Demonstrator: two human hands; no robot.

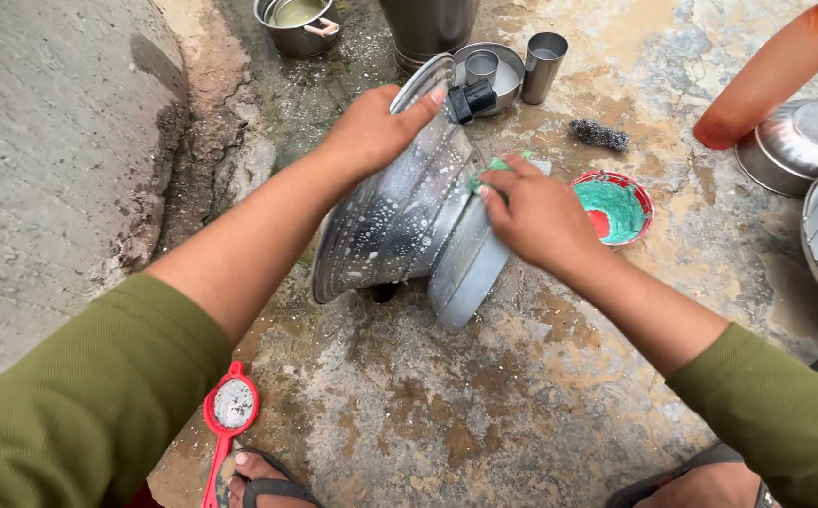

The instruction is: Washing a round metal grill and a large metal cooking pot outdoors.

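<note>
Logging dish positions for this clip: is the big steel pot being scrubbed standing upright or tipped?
Tipped. The steel pot lies on its side, soapy, steadied by the left hand; the right hand presses a green scrubber against it.

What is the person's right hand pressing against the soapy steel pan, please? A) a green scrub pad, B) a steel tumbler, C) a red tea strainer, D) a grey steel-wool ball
A: the right hand presses a green scrub pad onto the soapy steel pan, which the left hand steadies by its rim.
</note>
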